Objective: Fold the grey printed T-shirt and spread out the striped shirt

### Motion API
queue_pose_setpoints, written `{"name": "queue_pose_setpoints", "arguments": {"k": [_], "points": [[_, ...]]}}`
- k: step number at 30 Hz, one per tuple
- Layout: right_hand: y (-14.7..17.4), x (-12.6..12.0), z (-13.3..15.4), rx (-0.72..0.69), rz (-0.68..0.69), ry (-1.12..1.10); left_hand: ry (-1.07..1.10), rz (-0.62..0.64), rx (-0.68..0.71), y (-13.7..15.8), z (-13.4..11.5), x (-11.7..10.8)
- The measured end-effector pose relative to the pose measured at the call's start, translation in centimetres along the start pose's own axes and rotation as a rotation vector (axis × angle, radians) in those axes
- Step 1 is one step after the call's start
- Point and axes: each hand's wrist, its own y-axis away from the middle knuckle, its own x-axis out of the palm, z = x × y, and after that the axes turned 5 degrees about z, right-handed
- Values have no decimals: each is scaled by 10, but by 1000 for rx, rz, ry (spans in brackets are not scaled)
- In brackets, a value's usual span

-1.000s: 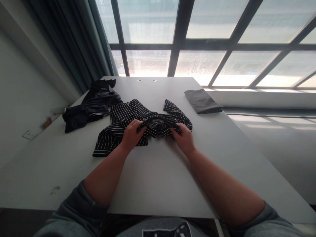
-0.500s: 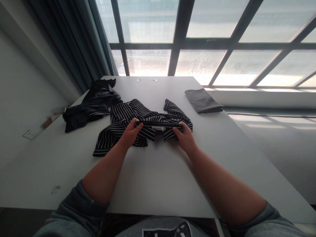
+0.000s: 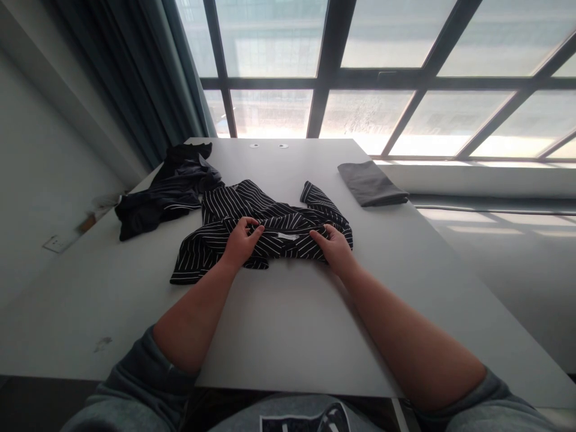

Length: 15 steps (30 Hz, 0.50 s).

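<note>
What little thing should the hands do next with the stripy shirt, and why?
I'd probably have the left hand and right hand gently pull a bit apart. They pinch the striped shirt on either side of its white label, and the cloth around them lies bunched and wrinkled, so a small tug might smooth it.

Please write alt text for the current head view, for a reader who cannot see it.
A person's left hand and right hand hold a white-striped black garment, its pale label between them, at a white table. Dark clothes lie to the left and a folded gray cloth to the right, with a large window behind.
</note>
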Motion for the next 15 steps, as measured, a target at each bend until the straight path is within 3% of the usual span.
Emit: {"name": "queue_pose_setpoints", "arguments": {"k": [7,13,15], "points": [[-2,-3,3,-33,-66,193,-105,75,89,2,-3,-1],[-3,-4,0,-37,-60,193,-186,386,242,5,-5,-9],[-5,-4,-4,-54,-62,192,-233,389,213,4,-5,-9]]}}
